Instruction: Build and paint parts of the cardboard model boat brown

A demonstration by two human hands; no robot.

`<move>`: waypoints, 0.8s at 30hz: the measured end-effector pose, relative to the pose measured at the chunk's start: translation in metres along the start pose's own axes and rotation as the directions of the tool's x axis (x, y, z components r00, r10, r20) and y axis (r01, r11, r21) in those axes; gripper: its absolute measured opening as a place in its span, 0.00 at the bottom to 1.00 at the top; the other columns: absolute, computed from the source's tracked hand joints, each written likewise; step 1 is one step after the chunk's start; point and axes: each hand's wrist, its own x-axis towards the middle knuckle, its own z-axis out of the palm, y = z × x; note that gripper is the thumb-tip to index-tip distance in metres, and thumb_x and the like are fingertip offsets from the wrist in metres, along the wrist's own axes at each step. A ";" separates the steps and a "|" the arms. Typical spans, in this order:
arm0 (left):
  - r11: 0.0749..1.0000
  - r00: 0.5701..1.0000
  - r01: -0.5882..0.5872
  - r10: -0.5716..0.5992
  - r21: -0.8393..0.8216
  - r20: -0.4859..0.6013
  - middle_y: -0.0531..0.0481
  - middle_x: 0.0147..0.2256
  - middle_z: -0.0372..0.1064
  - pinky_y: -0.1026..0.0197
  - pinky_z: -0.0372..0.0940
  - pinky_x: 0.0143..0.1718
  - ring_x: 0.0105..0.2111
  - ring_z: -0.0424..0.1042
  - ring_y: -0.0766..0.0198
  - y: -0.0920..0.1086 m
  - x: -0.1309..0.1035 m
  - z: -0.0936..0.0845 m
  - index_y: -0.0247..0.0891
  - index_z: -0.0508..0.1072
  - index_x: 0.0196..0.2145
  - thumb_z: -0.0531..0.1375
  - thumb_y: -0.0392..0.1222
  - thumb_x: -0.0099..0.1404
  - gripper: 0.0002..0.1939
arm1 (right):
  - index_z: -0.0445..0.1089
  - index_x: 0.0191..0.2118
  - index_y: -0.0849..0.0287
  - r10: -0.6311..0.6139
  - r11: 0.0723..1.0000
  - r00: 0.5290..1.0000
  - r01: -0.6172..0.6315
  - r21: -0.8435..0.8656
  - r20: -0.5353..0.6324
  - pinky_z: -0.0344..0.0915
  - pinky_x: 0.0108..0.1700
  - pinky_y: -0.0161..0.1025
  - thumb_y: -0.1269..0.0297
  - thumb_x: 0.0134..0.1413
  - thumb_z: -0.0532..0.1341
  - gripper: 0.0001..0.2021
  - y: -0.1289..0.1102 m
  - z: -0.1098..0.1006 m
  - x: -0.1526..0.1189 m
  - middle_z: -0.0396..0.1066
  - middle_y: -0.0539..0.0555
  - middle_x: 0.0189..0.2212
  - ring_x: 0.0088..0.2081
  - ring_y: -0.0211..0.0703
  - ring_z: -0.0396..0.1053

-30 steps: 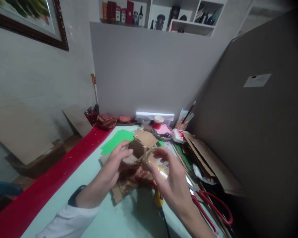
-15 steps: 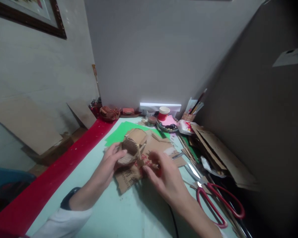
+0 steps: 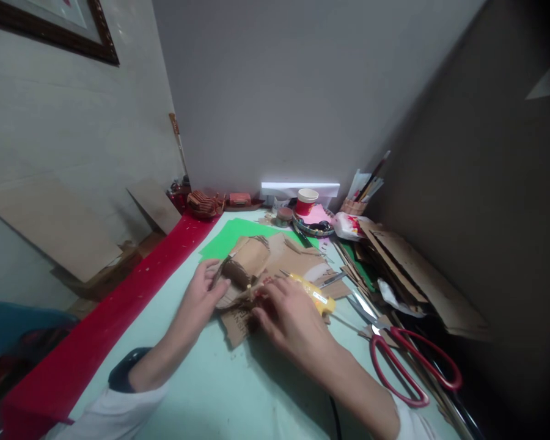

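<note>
A small cardboard model [image 3: 252, 253] with a rounded, hollow body sits near the middle of the table. My left hand [image 3: 206, 287] grips its left edge, thumb on the near side. My right hand [image 3: 284, 305] is at the model's right side, fingers curled in close to it; what they pinch is too small and hidden to name. Just beyond the right hand lies a yellow glue gun [image 3: 314, 293], partly covered by the hand. A printed cardboard piece [image 3: 236, 327] lies under the model.
Red-handled scissors [image 3: 394, 342] and cardboard strips lie at the right. Farther back are green sheets [image 3: 224, 238], a red cup [image 3: 306, 201], a pencil holder [image 3: 354, 205] and a stacked cardboard pile [image 3: 407, 269]. Brown models [image 3: 204, 203] stand at the back left.
My right hand has moved left, up against the model, and the yellow glue gun now shows behind it. The model is turned slightly in my left hand. The view has shifted a little.
</note>
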 end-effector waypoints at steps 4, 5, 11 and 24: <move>0.992 0.996 -0.052 0.059 0.112 -0.061 0.42 0.46 0.71 0.53 0.63 0.50 0.49 0.70 0.50 -0.006 0.001 -0.003 0.39 0.68 0.51 0.67 0.47 0.58 0.25 | 0.71 0.43 0.61 0.007 0.997 0.999 -0.004 -0.073 0.048 0.68 0.50 0.49 0.64 0.63 0.65 0.07 -0.002 0.002 0.003 0.70 0.54 0.43 0.47 0.48 0.68; 0.986 0.992 -0.070 0.084 0.152 -0.089 0.42 0.46 0.71 0.53 0.63 0.51 0.50 0.69 0.50 -0.007 0.002 -0.005 0.39 0.68 0.51 0.67 0.46 0.58 0.25 | 0.71 0.42 0.61 0.008 0.996 0.998 -0.003 -0.088 0.057 0.68 0.50 0.49 0.64 0.63 0.65 0.07 -0.002 0.002 0.003 0.70 0.54 0.44 0.47 0.48 0.68; 0.910 0.930 -0.210 0.299 0.357 -0.215 0.45 0.45 0.69 0.56 0.63 0.43 0.44 0.68 0.54 -0.002 -0.004 -0.014 0.39 0.73 0.44 0.63 0.48 0.61 0.15 | 0.71 0.41 0.61 -0.017 0.992 0.996 0.027 -0.123 0.085 0.68 0.50 0.50 0.62 0.63 0.65 0.08 -0.005 0.004 0.006 0.70 0.54 0.44 0.48 0.49 0.69; 0.745 0.897 -0.421 0.428 0.517 0.113 0.44 0.47 0.75 0.57 0.62 0.36 0.39 0.70 0.58 0.005 -0.018 -0.013 0.38 0.77 0.44 0.57 0.44 0.68 0.13 | 0.71 0.42 0.62 -0.028 0.991 0.997 0.037 -0.129 0.070 0.70 0.50 0.49 0.66 0.66 0.63 0.05 -0.002 0.006 0.013 0.71 0.54 0.43 0.47 0.47 0.70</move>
